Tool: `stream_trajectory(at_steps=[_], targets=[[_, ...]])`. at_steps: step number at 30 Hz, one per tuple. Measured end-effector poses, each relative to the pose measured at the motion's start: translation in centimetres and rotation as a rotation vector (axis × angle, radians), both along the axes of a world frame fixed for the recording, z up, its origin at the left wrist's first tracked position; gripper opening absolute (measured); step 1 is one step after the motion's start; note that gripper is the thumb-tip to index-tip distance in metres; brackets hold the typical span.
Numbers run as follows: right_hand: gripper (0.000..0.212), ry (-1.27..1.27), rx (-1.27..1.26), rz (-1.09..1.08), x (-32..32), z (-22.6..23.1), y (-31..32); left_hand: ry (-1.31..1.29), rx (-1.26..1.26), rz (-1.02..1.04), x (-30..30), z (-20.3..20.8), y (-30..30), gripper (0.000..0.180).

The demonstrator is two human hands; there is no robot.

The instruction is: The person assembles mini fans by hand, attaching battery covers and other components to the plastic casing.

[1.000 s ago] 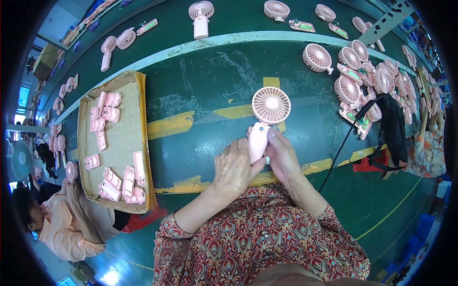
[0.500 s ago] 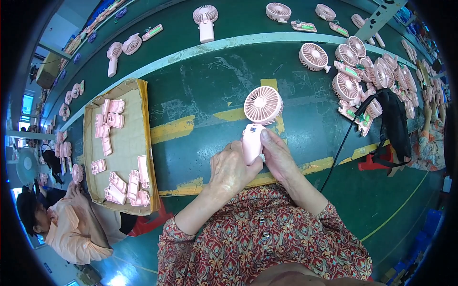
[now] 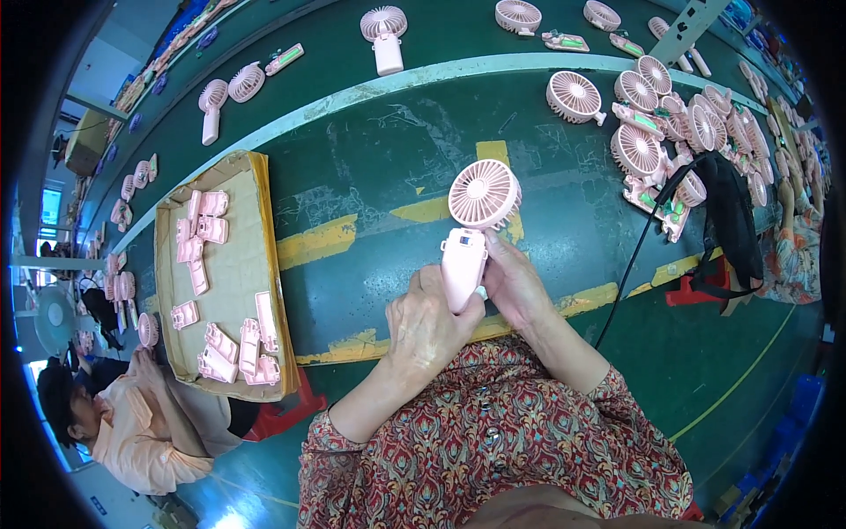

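Now I log pink fan: L hand wraps hdl, R hand half-curled, gripping edge. R thumb's shifted aside; front's clearer for wk.

held fan: 1 | cardboard tray: 1 | pink casing pieces: about 12 | piled fans: overlapping, uncountable

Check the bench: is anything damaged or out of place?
The yellow tape on the green bench looks worn: its edges are ragged and pieces seem missing. The pink fan held in the left hand, with the right hand at its side, shows no obvious damage.
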State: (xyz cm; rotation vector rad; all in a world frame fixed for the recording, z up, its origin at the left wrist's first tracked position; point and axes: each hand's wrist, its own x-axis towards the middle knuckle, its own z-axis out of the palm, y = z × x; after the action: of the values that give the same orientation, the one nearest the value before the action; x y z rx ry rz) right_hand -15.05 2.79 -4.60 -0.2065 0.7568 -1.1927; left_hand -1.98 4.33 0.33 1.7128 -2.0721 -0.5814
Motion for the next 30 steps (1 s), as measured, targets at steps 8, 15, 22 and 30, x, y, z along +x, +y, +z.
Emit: stream_trajectory(at_steps=[8, 15, 22, 30], targets=[[0.040, -0.004, 0.011, -0.005, -1.2, -0.7, -0.6, -0.045, -0.046, 0.105, 3.3, 0.7, -1.8, 0.045], [0.036, 0.121, -0.025, 0.053, -1.5, -0.3, 0.0, 0.238, 0.074, -0.040, 2.6, -0.5, -1.6, 0.027], [0.031, 0.188, -0.040, 0.099, -1.7, -1.0, 0.0, 0.343, 0.375, -0.049, 0.6, -2.0, -1.5, 0.014], [0.033, 0.207, -0.051, 0.120, -1.8, -0.9, -0.1, 0.413, 0.251, 0.023, 0.5, -1.8, -1.3, 0.016]])
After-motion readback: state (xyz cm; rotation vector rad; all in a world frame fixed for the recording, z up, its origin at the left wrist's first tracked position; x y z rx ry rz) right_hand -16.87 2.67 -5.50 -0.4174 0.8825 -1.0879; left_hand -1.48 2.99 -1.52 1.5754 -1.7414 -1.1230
